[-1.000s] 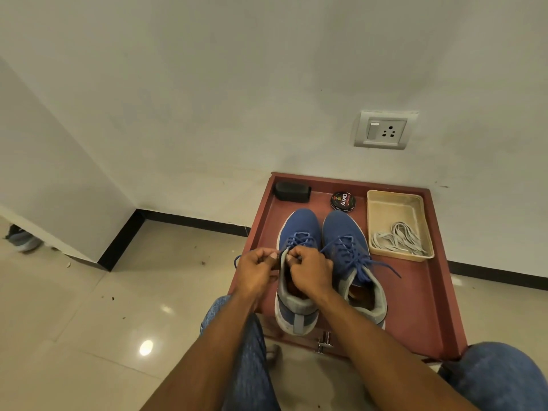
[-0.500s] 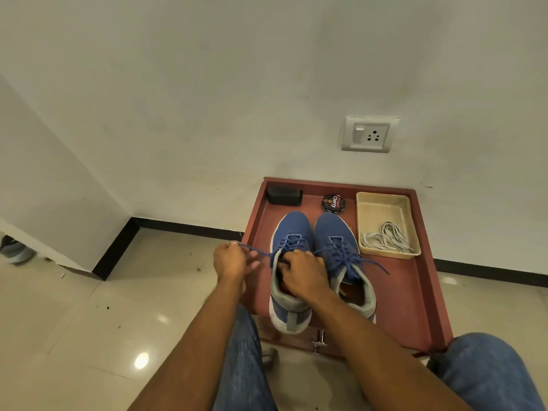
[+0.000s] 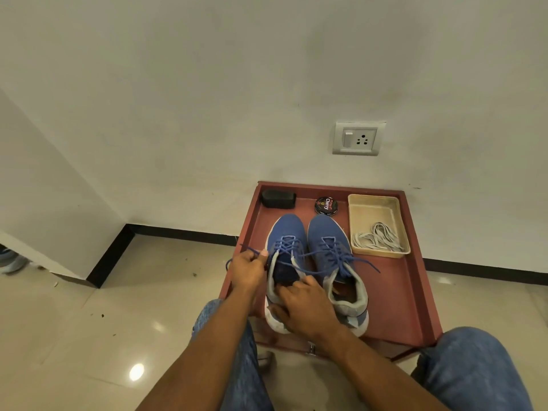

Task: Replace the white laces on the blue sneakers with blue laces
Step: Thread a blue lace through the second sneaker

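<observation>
The left hand [image 3: 247, 271] is pinching a blue lace [image 3: 252, 251] end just left of the left sneaker [image 3: 286, 232]; the right hand [image 3: 302, 307] fingers [image 3: 310, 282] are curling over its heel, holding another strand on the red table [image 3: 397, 307].

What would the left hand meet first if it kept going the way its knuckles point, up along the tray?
Judging loosely, the left hand, pinching the blue lace, would meet the black block near the tray's far corner; depth is unclear.

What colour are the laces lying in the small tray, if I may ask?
White, or pale grey, seen in the head view: the laces in the beige tray.
</observation>
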